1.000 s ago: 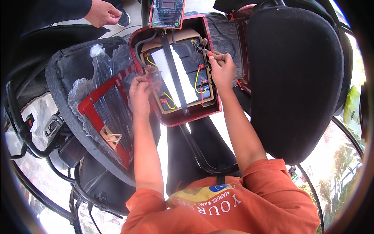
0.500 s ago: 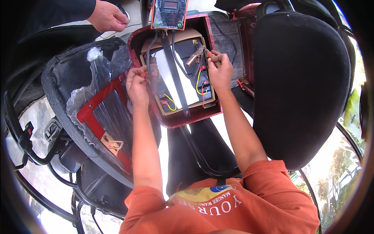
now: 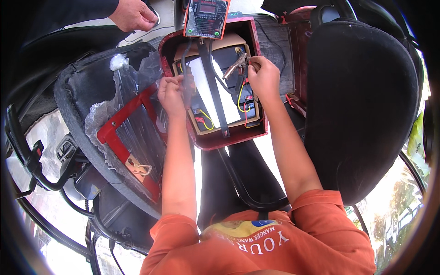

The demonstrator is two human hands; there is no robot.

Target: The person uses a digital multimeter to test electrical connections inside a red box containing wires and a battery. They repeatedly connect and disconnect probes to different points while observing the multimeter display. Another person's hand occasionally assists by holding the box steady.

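My left hand (image 3: 173, 95) is at the left side of an open dark-red box (image 3: 208, 145), its fingers closed on a dark, blurred battery clamp (image 3: 188, 86); its grip is partly hidden. On the box's right side my right hand (image 3: 265, 79) pinches the end of a copper-coloured battery clamp (image 3: 235, 67). That clamp lies over the right-hand batteries, near a corner terminal. Dark batteries (image 3: 208, 120) sit inside a cardboard liner, with yellow and red wires at their terminals. A black strap (image 3: 215, 94) crosses them over a white sheet.
A tester with a small screen (image 3: 207, 18) rests at the box's far edge, with black cables running down. Another person's hand (image 3: 134, 15) is at upper left. The upturned seat (image 3: 117, 128) with a red frame is left; a black seat back (image 3: 362, 105) stands right.
The whole view has shifted slightly rightward. My right hand's fingers have drawn closer together, and the orange-red handle piece seen by them is hidden. My left hand stays beside its clamp.
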